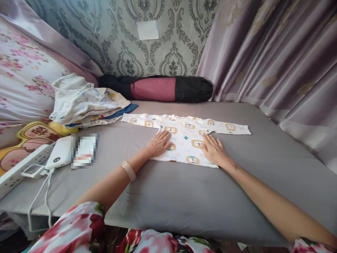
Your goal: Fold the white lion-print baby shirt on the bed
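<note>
A: Finger state, both sides?

B: Laid flat, palms down, slightly spread; no grip formed. Left hand (159, 144) is rested along one side edge of a white long-sleeved cloth shirt with tan and green prints (184, 137). Right hand (213, 150) is rested along the opposite edge.

A: Shirt location?

B: Directly under and between the two sets of fingers. Body is spread flat. Sleeves are extended outward past the fingers on each side. Neckline is placed beyond the fingertips, hem back toward the wrists. All carried by a flat surface covered in grey cloth (184, 196).

A: Left of the fingers?

B: Farther out, a loose heap of white printed and blue cloth garments (88, 102); left sleeve's cuff is just beside it, contact can't be told. Closer in, a flat rectangular item, pixelated (84, 151), then a rounded white plastic device (60, 153) with white cables (47, 191) next to it, then a long white plastic power strip (23, 170). Pale smooth bangle (128, 171) is worn on the left wrist.

A: Beyond the fingertips?

B: Long black fabric roll with a dark pink middle (152, 89), set near the grey patterned wall (113, 42). Mauve shiny curtain (252, 45) is hung to the far right.
</note>
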`<state>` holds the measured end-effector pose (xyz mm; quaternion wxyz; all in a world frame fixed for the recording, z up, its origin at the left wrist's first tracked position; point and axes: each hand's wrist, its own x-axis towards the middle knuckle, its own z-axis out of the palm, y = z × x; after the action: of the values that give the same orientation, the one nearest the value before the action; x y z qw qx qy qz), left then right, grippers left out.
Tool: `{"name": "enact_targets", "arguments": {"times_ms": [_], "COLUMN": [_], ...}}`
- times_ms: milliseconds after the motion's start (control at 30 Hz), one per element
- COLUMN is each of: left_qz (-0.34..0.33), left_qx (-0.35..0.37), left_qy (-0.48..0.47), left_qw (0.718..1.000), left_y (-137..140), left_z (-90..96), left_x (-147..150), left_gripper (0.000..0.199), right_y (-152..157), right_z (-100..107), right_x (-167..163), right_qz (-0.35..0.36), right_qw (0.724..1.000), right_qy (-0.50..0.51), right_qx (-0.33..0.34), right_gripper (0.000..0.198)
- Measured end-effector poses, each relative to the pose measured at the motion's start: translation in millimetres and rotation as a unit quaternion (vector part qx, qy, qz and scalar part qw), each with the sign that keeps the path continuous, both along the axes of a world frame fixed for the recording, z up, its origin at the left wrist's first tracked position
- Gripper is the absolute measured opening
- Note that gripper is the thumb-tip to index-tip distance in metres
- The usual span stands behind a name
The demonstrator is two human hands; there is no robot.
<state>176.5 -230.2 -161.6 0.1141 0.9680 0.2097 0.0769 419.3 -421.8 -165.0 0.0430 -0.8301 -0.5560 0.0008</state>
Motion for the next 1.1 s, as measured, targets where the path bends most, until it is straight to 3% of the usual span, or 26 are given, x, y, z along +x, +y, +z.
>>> {"name": "enact_targets", "arguments": {"times_ms": [67,167,333,433,567,767,900,1000,1100], "left_qz": [-0.01,0.055,0.192,0.217,0.215,0.17,0.195,0.206,0.222], "left_qx": [-0.044,-0.085,-0.005,0.027,0.064,0.104,0.113,0.104,0.092], "left_qy": [-0.027,-0.085,-0.1,-0.044,0.011,0.048,0.053,0.062,0.076], "left_qw": [0.999,0.991,0.976,0.975,0.975,0.979,0.973,0.971,0.968], "left_y": [9,26,56,65,68,75,80,84,83], "left_z": [5.4,13.6,16.1,15.8,17.2,16.4,18.5,24.2,33.1], "left_x": [-3,-6,-9,-9,-6,-2,1,5,11], "left_gripper": [0.047,0.036,0.027,0.032,0.034,0.037,0.037,0.038,0.034], "right_y": [2,14,46,62,75,82,88,93,93], "right_z": [6,19,35,38,39,35,30,32,39], "right_x": [-2,-18,-85,-132,-170,-177,-164,-154,-147], "right_qz": [-0.008,0.013,0.16,0.262,0.3,0.303,0.265,0.267,0.307], "right_qw": [1.0,0.999,0.982,0.956,0.95,0.952,0.945,0.915,0.887], "right_qy": [-0.011,-0.023,0.074,0.114,0.087,0.049,0.191,0.301,0.345], "right_qx": [-0.003,0.02,0.06,0.064,0.021,0.002,0.023,0.022,-0.013], "right_gripper": [0.056,0.046,0.028,0.022,0.022,0.03,0.023,0.02,0.019]}}
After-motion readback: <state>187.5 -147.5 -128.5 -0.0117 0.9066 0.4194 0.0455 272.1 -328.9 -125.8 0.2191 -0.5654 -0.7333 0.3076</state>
